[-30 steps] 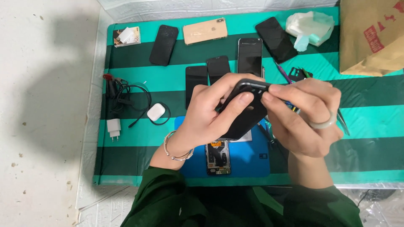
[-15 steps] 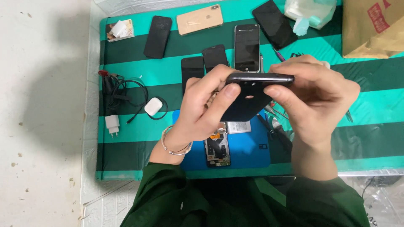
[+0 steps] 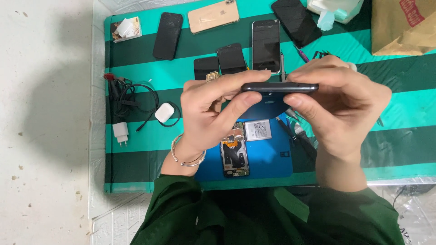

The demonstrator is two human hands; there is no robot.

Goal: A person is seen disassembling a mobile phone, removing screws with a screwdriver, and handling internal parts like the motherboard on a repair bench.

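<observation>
Both forearms, in dark green sleeves, rise from the bottom edge and converge at mid-frame. The left hand (image 3: 206, 109) has its wrist bent, thumb pointing right and fingers curled over above it in a closed grip. The right hand (image 3: 343, 109) mirrors it, fingers extended left above the thumb, clamped likewise.

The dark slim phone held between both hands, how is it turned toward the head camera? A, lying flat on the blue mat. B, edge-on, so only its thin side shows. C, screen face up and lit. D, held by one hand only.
B: the dark slim phone shows only its thin side edge, pinched between the left hand and right hand, above the blue rectangular work mat.
</observation>
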